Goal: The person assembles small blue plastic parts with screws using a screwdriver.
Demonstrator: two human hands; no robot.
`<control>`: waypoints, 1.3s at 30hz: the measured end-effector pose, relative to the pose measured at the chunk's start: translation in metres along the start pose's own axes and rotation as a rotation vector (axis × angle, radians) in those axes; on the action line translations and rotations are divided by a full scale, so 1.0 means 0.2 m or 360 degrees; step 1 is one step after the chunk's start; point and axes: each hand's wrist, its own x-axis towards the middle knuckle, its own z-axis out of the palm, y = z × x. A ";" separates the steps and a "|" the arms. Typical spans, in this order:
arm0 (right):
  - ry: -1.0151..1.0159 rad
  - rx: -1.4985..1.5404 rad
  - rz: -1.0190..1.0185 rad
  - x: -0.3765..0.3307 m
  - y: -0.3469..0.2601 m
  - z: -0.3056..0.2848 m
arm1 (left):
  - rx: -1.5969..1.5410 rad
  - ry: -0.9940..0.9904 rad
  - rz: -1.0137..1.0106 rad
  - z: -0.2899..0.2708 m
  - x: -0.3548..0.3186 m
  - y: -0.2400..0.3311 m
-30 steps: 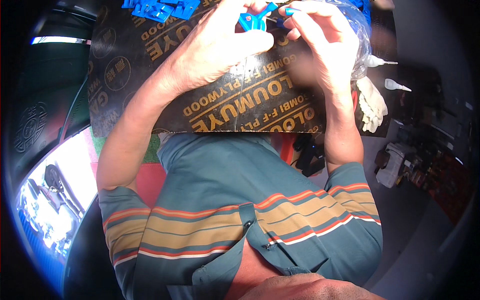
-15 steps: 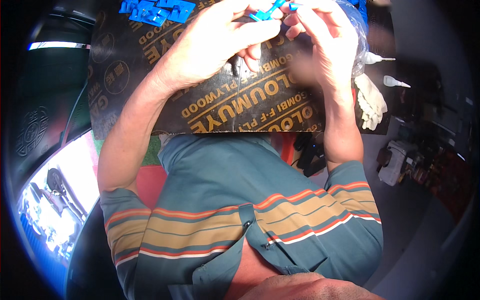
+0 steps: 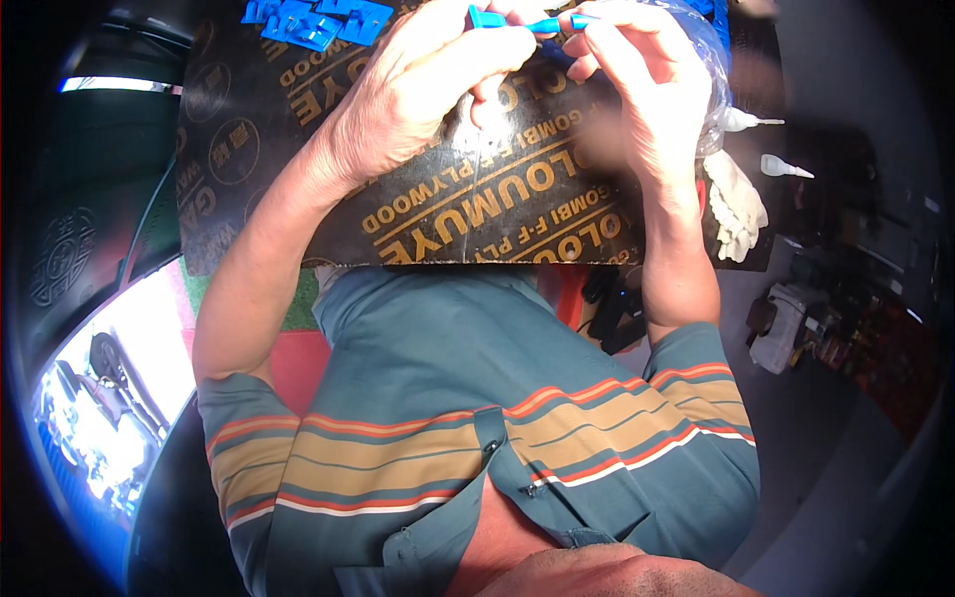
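Between the thumb and fingers of my left hand [image 3: 428,85] is a blue plastic part [image 3: 487,18] with a flat plate and a narrow stem pointing right. My right hand [image 3: 652,75] pinches a small blue plastic piece [image 3: 583,20] at its fingertips. The stem's end and the small piece lie close together, with a slight gap between them. Both hands are above the dark plywood board [image 3: 477,214], near its far edge. Several blue plastic parts [image 3: 313,25] lie in a pile at the far left of the board.
A clear plastic bag [image 3: 711,70] with blue items rests beyond my right hand. Two white nozzle-tipped pieces [image 3: 786,166] and a cream work glove [image 3: 736,209] lie along the board's right side. My lap is against the near edge.
My left hand has shifted slightly left and turned the blue part, so its stem now lies nearly level. The right hand stays almost in place with its small piece.
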 end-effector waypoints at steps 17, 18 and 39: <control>-0.0053 0.0029 -0.0018 -0.03 0.05 -0.01 | 0.0621 0.0307 0.0182 0.05 0.01 0.03; -0.0051 0.0042 -0.0023 -0.03 0.05 -0.01 | 0.0601 0.0313 0.0120 0.06 0.00 0.05; -0.0030 0.0097 0.0004 -0.03 0.05 -0.01 | -0.0372 0.0093 -0.0202 0.02 0.01 0.07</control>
